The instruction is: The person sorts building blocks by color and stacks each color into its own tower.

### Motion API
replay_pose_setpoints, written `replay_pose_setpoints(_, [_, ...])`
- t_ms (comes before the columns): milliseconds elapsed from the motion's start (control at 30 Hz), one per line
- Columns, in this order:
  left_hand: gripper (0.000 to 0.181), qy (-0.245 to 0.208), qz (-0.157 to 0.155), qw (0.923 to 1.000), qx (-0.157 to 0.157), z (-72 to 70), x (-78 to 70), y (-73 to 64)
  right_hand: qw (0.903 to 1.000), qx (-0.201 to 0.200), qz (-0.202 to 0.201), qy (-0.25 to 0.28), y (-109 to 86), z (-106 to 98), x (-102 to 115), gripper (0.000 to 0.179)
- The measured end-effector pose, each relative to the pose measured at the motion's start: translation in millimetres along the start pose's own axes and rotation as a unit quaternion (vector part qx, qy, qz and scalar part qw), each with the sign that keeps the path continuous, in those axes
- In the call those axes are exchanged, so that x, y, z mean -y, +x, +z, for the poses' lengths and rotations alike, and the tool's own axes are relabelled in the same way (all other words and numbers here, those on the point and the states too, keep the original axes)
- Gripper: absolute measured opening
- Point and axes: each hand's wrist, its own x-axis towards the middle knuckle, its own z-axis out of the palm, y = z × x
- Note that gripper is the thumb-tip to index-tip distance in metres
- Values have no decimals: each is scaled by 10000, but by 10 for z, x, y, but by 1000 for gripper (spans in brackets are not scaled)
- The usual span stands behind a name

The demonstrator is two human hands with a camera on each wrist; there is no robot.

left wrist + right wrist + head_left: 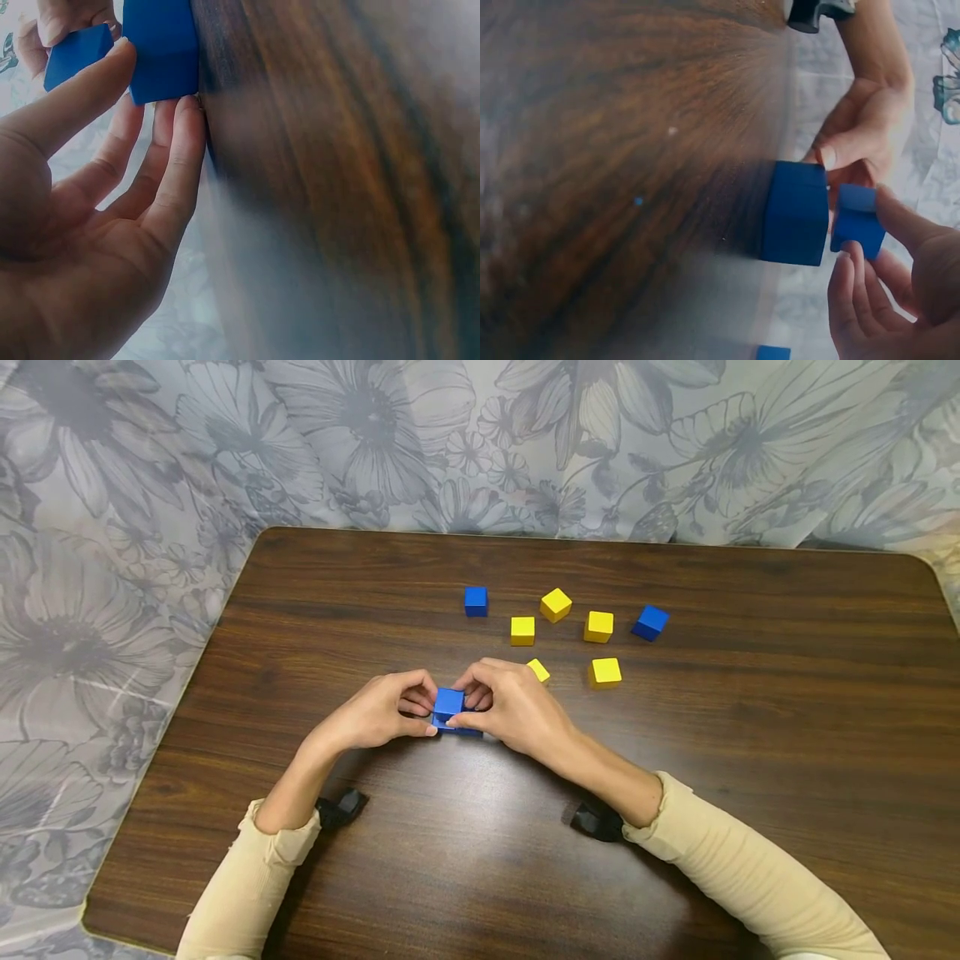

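Near the middle of the table, my right hand [521, 706] pinches a blue cube [448, 702] between thumb and fingers. Just below that cube, blue blocks [469, 732] sit side by side on the tabletop. In the right wrist view, a narrow gap separates the held cube [858, 221] from the blocks [796, 217] under it. My left hand [378, 712] curls about the left end of the lower blocks. Its thumb and fingertips touch their sides in the left wrist view, where the blocks [161, 52] are partly cut off by the frame.
Behind the hands lie several yellow cubes [598, 627], one partly hidden by the right hand. One loose blue cube [476, 602] is at the back, another blue cube [650, 622] farther right. The dark wooden table [750, 710] meets a floral curtain [480, 443] at its far edge.
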Motion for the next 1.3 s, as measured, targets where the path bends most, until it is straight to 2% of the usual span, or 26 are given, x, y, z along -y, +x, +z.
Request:
replay_pose_setpoints(467, [34,4,96,9999,30,8,7,17,9999,86,-64,-123,-4,48,10,32])
replay_pose_setpoints(667, [34,4,202,9998,4,19,16,22,9993,116,-118,-341,-8,58,19,33])
replay_pose_setpoints(1033, [37,-45,226,9997,61,22,15,-12,9989,148,-172,-421,-7,90,38,31])
replay_pose_setpoints(1300, [35,30,341,9994,-102,23,13,-9,9992,124,-175,-329,2,91,32,31])
